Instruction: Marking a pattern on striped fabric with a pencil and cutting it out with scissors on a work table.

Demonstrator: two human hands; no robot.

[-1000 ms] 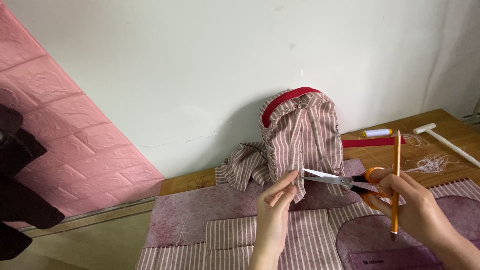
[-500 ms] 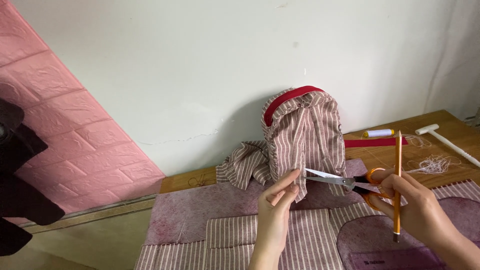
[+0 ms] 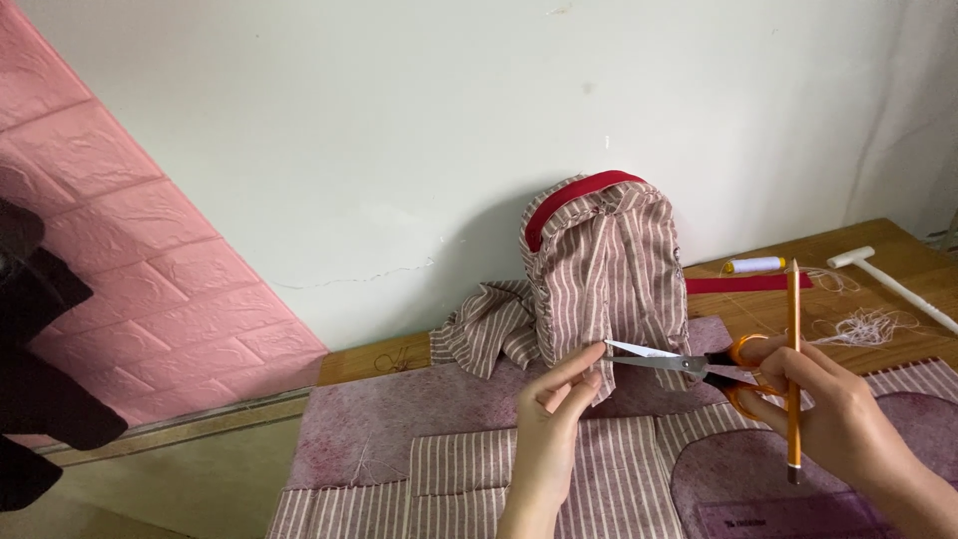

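Note:
A striped fabric bag [image 3: 609,269] with a red band along its top stands upright against the white wall. My left hand [image 3: 559,419] pinches the bag's lower front edge between thumb and fingers. My right hand [image 3: 828,409] grips orange-handled scissors [image 3: 689,366] and an orange pencil [image 3: 793,359] held upright. The scissor blades are slightly apart, their tips pointing left and almost touching my left fingertips at the fabric edge.
Striped and mauve fabric pieces [image 3: 479,469] cover the wooden table. Behind my right hand lie a red strip [image 3: 748,284], a thread spool [image 3: 755,265], a white T-shaped tool [image 3: 888,279] and loose thread [image 3: 868,324]. Pink brick-pattern panel [image 3: 150,289] and a dark object [image 3: 40,379] at left.
The scissor tips have crept left, closer to my left fingers at the fabric edge. Both hands otherwise stay where they were.

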